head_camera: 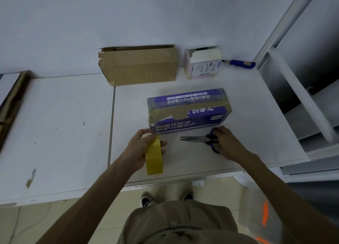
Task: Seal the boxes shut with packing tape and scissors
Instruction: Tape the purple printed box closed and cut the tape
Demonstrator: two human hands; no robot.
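Left hand (139, 150) grips the tape roll (154, 158); a clear strip runs from it to the purple box (189, 111) corner. Scissors (199, 138) lie just beside that box, with the right hand (229, 144) curled over their handles. Behind stand 1 brown box (139, 65), 1 small box (203, 64) and a knife (238, 63).

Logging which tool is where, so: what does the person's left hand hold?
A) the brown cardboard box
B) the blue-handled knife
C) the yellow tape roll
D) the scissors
C: the left hand grips the yellow tape roll, its tape running to the purple box; the scissors lie on the table under the right hand.
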